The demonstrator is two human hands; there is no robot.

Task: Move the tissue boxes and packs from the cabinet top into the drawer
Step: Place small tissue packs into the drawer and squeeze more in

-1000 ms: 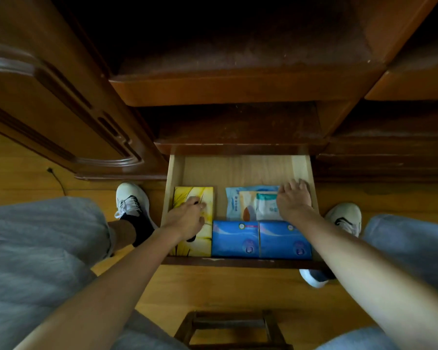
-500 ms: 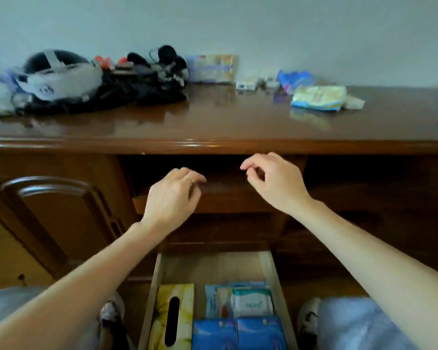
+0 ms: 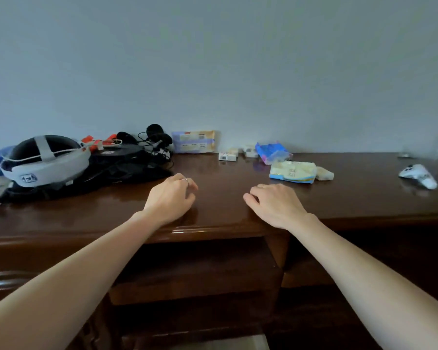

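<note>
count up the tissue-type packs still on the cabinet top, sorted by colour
yellow pack with blue edge: 1
blue pack: 1
purple and cream pack standing against the wall: 1
small pale yellow pack: 1
total: 4
The small boxes by the wall are too blurred to class, so they are left out. Both hands hold nothing.
</note>
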